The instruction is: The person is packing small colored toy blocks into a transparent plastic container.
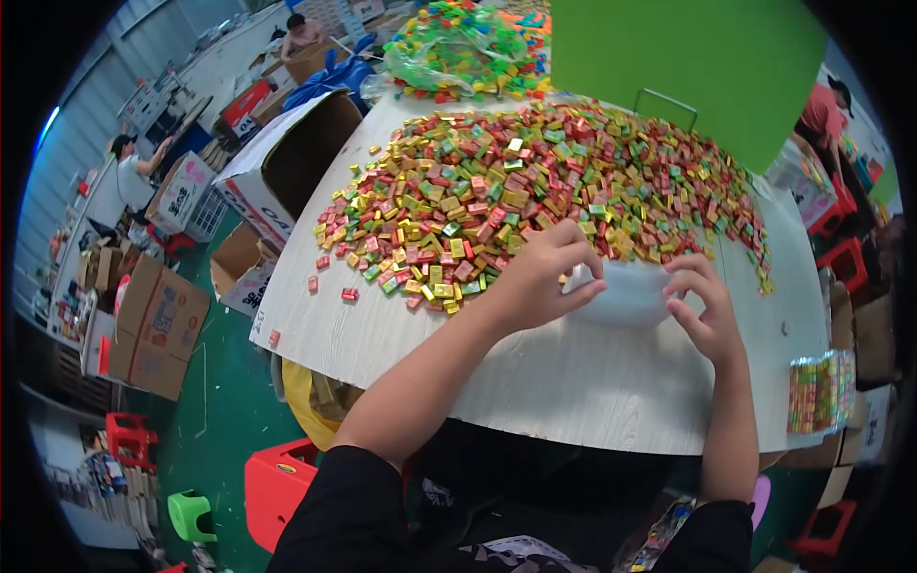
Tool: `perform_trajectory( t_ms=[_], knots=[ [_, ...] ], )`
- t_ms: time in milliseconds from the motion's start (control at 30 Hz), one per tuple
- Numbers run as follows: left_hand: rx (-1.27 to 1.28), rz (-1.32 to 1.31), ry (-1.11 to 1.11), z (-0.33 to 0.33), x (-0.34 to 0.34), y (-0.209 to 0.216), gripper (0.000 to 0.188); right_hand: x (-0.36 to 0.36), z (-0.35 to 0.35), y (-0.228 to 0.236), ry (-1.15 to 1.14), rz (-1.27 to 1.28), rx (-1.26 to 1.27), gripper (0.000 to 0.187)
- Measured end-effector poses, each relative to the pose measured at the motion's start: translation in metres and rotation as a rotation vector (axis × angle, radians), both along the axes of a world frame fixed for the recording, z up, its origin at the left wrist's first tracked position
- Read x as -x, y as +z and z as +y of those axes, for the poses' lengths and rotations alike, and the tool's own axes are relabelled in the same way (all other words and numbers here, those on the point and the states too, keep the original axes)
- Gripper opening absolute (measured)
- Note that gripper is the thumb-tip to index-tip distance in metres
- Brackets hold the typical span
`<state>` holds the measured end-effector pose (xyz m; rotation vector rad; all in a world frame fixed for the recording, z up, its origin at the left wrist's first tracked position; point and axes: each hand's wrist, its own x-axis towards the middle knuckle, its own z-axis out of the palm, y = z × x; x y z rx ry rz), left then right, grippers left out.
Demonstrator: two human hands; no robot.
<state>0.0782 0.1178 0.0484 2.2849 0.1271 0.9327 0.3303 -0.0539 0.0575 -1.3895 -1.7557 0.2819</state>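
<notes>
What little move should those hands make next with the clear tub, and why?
Perhaps nudge the tub forward into the wrapped pieces: the left hand and right hand hold it at opposite ends, and the pile lies just beyond it.

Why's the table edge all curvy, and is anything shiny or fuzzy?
Head view: the fisheye lens likely bends the table; same head view: little wrapped blocks glint, the translucent container looks hazy, and the faraway person in white looks soft.
</notes>
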Motion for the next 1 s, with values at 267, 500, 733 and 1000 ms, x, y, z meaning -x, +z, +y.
perform_trajectory(
  t_ms=[267, 500, 733, 1000],
  knots=[
    [-0.053, -0.025, 0.042, 0.0, 0.008, -0.008, 0.033, 0.0, -0.002, -0.016, -0.061, 0.033, -0.002, 0.081],
    [0.057, -0.163, 0.142, 0.001, 0.002, -0.002, 0.051, -0.009, -0.001, -0.019, -0.184, 0.025, -0.37, 0.104],
    [-0.365, 0.194, 0.03, -0.012, 0.0, 0.005, 0.061, 0.015, 0.004, 0.001, -0.075, -0.347, -0.19, 0.065],
    [-0.536, 0.198, 0.093, -0.024, -0.008, 0.004, 0.061, 0.019, 0.009, -0.011, -0.031, -0.559, -0.169, 0.057]
  ],
)
